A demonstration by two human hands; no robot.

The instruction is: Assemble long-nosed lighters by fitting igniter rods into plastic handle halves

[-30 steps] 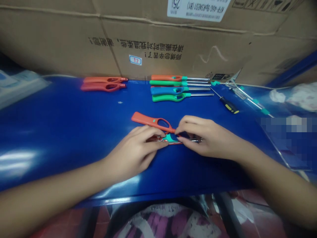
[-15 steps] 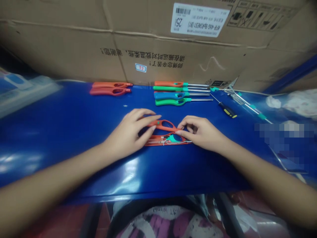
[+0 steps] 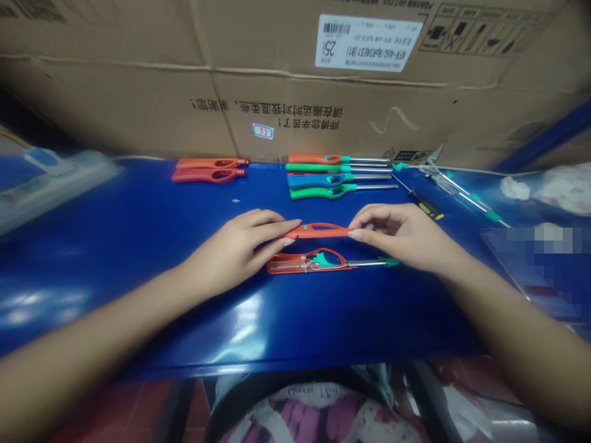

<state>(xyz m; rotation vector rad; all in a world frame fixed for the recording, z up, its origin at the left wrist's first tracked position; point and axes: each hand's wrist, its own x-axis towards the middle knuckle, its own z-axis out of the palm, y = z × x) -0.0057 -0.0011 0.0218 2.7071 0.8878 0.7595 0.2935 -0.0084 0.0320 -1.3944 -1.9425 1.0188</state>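
Note:
My left hand (image 3: pixel 242 243) and my right hand (image 3: pixel 401 234) hold an orange lighter cover half (image 3: pixel 318 231) by its two ends, a little above the blue table (image 3: pixel 138 246). Both hands pinch it with fingertips. Just below it lies the open orange lighter half (image 3: pixel 314 263) with a teal trigger, clear inner tube and a metal nozzle pointing right. Neither hand touches the open half.
Two orange shells (image 3: pixel 210 170) lie at the back left. A row of finished lighters, orange, green, blue, green (image 3: pixel 332 176), lies at the back centre. A black-and-yellow screwdriver (image 3: pixel 422 202) and metal nozzles (image 3: pixel 462 192) are at the back right. A cardboard box (image 3: pixel 295 80) walls the back.
Both hands left the open lighter half, took the orange cover half that lay behind it by its two ends, and lifted it level above the open half.

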